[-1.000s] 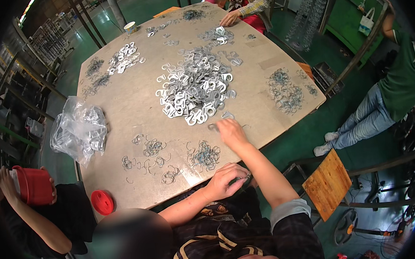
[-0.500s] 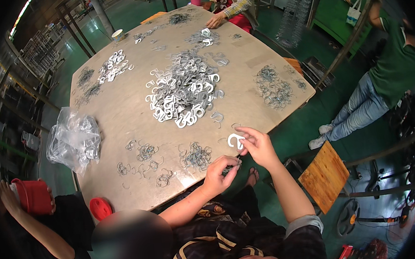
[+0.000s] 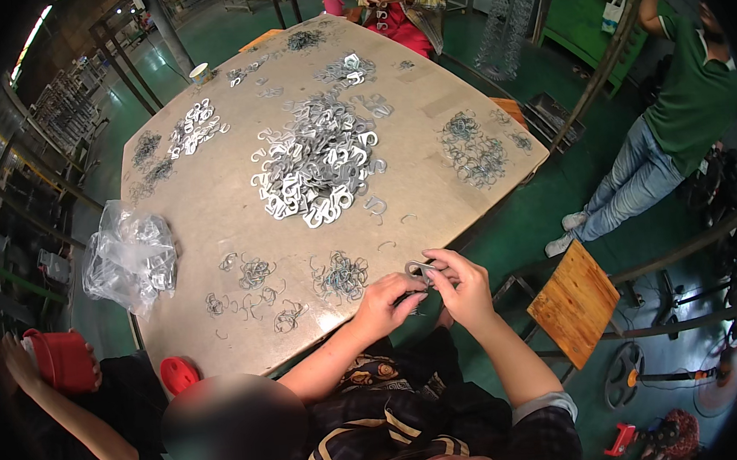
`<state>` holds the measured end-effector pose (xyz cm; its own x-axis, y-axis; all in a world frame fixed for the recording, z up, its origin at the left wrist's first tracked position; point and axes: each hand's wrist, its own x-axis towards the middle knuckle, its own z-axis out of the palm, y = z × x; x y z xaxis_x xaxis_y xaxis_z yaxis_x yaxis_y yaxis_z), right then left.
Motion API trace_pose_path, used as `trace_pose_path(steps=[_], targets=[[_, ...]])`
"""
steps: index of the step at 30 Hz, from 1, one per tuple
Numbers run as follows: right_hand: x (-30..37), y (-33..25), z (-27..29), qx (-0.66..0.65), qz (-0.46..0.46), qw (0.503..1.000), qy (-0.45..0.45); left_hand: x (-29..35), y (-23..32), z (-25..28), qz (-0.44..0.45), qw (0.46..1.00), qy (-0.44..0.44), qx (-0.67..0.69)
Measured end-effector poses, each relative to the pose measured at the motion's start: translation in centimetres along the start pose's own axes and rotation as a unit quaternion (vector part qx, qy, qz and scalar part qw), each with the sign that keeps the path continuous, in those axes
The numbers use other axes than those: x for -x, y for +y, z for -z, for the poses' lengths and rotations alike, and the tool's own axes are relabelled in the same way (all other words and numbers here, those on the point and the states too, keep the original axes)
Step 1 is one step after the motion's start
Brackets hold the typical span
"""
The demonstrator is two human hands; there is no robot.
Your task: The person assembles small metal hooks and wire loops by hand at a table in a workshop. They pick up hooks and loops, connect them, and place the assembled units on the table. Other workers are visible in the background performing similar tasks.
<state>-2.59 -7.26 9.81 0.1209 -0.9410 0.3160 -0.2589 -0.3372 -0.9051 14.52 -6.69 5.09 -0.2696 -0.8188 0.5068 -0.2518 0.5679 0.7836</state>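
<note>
one grey hook (image 3: 422, 265) is pinched by the right grip (image 3: 462, 285), nearside of the heap (image 3: 319, 161); left grip (image 3: 388, 304), closure unclear, probably steadies it.

A smooth dark-green floor (image 3: 505, 220) spreads around a wide, flat-topped tan table (image 3: 204, 194), its surface catching a pale glare near the front edge. To the right of it stands a seat with a square board of orange-brown wood (image 3: 574, 304) and, farther right, a standing fan with a round black base (image 3: 624, 374). A bright green metal cabinet (image 3: 580, 23) shows behind a slanting brown metal post (image 3: 599, 64). At the upper left — where the room is dimmer — a thin strip of white light (image 3: 31, 40) runs above grey metal racks (image 3: 55, 141), left of a thick grey pillar (image 3: 168, 34)
</note>
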Motion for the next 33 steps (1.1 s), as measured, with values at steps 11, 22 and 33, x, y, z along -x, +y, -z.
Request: trace_pose_path(steps=[11, 22, 33], targets=[[0.7, -0.5, 1.7, 0.032, 0.029, 0.998, 0.034, -8.2, -12.9, 2.8, 0.080, 0.955, 0.053, -0.281], [1.4, 0.8, 2.4, 0.019, -0.010, 0.999, 0.033, -8.2, -10.7, 3.8, 0.109, 0.950, -0.135, -0.258], [1.7, 1.4, 1.9, -0.005, -0.036, 0.999, 0.009, -5.5, -10.4, 4.9, -0.010, 0.845, -0.183, -0.503]])
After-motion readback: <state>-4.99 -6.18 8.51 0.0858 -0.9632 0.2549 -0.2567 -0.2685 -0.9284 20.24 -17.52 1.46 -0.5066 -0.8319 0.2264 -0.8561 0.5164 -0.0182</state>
